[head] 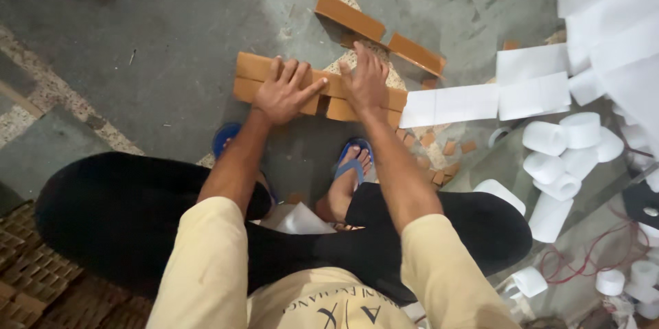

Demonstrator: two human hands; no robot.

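A stack of long brown cardboard strips [321,93] lies on the grey floor in front of my feet. My left hand [283,92] rests flat on the stack's left part, fingers spread and thumb pointing right. My right hand [365,83] presses on the stack's right part, fingers pointing away from me. Both palms cover the middle of the stack; neither hand closes around it. I sit with knees apart, in blue sandals [353,159].
Two more brown strips [379,32] lie beyond the stack. Small brown offcuts [439,152] scatter to the right. White paper strips [480,101] and several white rolls [564,152] crowd the right side. Corrugated board [31,274] lies at lower left.
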